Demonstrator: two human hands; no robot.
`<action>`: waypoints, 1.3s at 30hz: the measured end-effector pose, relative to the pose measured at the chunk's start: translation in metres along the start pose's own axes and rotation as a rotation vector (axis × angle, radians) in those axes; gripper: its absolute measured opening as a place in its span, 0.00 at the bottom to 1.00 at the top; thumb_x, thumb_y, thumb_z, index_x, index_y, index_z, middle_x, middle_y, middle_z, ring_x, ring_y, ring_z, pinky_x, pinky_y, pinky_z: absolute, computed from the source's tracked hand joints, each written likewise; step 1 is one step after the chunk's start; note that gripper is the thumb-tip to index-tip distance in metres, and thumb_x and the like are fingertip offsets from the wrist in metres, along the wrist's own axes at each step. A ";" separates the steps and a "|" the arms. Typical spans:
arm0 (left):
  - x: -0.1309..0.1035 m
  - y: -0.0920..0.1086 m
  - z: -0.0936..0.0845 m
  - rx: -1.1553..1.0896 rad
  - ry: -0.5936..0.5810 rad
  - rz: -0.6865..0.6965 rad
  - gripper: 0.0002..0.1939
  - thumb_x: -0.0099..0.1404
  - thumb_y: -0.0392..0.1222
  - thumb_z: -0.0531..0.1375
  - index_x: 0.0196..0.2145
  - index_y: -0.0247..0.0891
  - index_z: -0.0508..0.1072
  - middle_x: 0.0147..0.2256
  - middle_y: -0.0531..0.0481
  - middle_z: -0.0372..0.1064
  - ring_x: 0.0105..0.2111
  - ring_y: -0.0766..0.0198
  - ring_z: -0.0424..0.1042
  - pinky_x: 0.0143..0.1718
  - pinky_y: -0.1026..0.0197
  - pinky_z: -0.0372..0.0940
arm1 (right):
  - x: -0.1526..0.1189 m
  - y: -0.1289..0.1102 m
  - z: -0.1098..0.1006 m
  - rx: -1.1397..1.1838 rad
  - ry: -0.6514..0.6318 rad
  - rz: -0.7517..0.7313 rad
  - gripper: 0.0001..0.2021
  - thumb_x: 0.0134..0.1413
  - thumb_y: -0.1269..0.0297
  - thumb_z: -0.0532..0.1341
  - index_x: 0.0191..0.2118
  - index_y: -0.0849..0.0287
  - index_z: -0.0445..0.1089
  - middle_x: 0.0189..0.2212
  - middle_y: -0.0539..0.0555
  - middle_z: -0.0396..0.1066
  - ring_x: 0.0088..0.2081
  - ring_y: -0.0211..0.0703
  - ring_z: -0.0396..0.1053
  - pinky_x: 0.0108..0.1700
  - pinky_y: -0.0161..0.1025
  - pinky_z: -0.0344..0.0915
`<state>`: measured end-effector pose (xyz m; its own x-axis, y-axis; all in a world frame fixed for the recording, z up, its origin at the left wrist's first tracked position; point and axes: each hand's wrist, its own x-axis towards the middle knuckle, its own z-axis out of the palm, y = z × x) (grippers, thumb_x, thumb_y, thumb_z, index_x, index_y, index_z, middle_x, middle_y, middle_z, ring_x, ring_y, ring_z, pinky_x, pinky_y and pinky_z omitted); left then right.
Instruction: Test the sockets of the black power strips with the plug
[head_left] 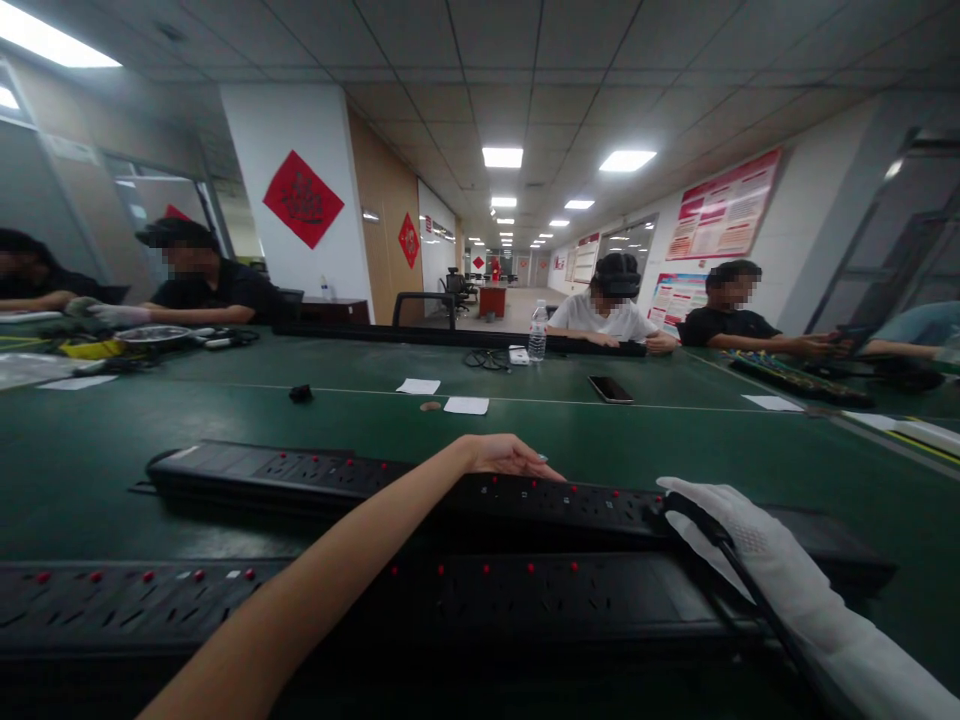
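Note:
Two long black power strips with red dots along their sockets lie side by side before me, a farther strip and a nearer strip. My bare left hand rests at the far edge of the farther strip, fingers stretched out to the right; some fingertips are partly hidden. In a white glove, my right hand is closed around a black plug at the right-hand sockets of the farther strip. From the plug a thick black cable runs down along my right forearm. Whether the plug sits fully in a socket is hidden.
Across the green table are white paper slips, a phone, a small black piece and a water bottle. Another long black strip lies at the far edge. Several people sit around the table.

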<state>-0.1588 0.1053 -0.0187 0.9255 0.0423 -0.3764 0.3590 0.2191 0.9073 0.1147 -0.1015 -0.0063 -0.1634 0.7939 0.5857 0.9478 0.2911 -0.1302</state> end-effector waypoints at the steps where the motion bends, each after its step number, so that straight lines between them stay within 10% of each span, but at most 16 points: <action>1: 0.001 0.000 0.000 -0.003 0.000 0.003 0.25 0.60 0.50 0.51 0.54 0.39 0.64 0.52 0.50 0.64 0.50 0.58 0.65 0.48 0.57 0.58 | 0.000 0.000 -0.001 -0.004 0.001 -0.005 0.18 0.54 0.55 0.55 0.50 0.50 0.64 0.43 0.52 0.70 0.43 0.46 0.69 0.44 0.41 0.69; 12: 0.004 0.000 -0.001 0.020 -0.023 0.052 0.21 0.62 0.49 0.49 0.49 0.38 0.69 0.49 0.51 0.67 0.51 0.60 0.64 0.50 0.58 0.56 | 0.014 0.000 -0.020 -0.242 -0.080 -0.256 0.13 0.56 0.58 0.53 0.45 0.54 0.67 0.36 0.54 0.72 0.36 0.41 0.70 0.38 0.37 0.66; 23: 0.005 0.001 0.003 0.001 -0.021 0.042 0.21 0.62 0.50 0.50 0.48 0.39 0.70 0.47 0.51 0.68 0.49 0.60 0.65 0.48 0.60 0.57 | 0.028 -0.001 -0.006 0.256 -0.176 0.069 0.14 0.58 0.55 0.49 0.29 0.57 0.63 0.22 0.47 0.63 0.25 0.35 0.63 0.28 0.32 0.58; 28: 0.004 0.001 0.004 0.004 -0.011 0.044 0.20 0.61 0.50 0.51 0.48 0.40 0.70 0.48 0.52 0.68 0.49 0.61 0.66 0.48 0.60 0.58 | 0.023 0.001 0.002 0.383 -0.013 0.246 0.16 0.55 0.51 0.51 0.27 0.57 0.65 0.20 0.48 0.64 0.23 0.37 0.63 0.27 0.34 0.61; 33: 0.005 0.001 0.004 0.016 0.009 0.043 0.20 0.60 0.50 0.53 0.46 0.40 0.71 0.46 0.51 0.69 0.47 0.60 0.67 0.48 0.60 0.58 | 0.026 0.002 -0.019 0.491 0.446 0.367 0.19 0.56 0.49 0.48 0.30 0.57 0.67 0.27 0.53 0.68 0.32 0.42 0.66 0.31 0.35 0.62; 39: 0.010 0.006 0.010 0.068 0.025 0.066 0.17 0.60 0.47 0.54 0.45 0.40 0.72 0.45 0.52 0.70 0.48 0.61 0.66 0.49 0.60 0.57 | 0.039 -0.031 -0.012 0.498 -0.036 0.196 0.16 0.50 0.50 0.55 0.23 0.57 0.64 0.23 0.50 0.65 0.25 0.38 0.61 0.28 0.34 0.59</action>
<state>-0.1467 0.0973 -0.0153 0.9446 0.0785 -0.3187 0.3051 0.1480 0.9407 0.0820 -0.0856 0.0299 -0.0139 0.8740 0.4857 0.7179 0.3469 -0.6036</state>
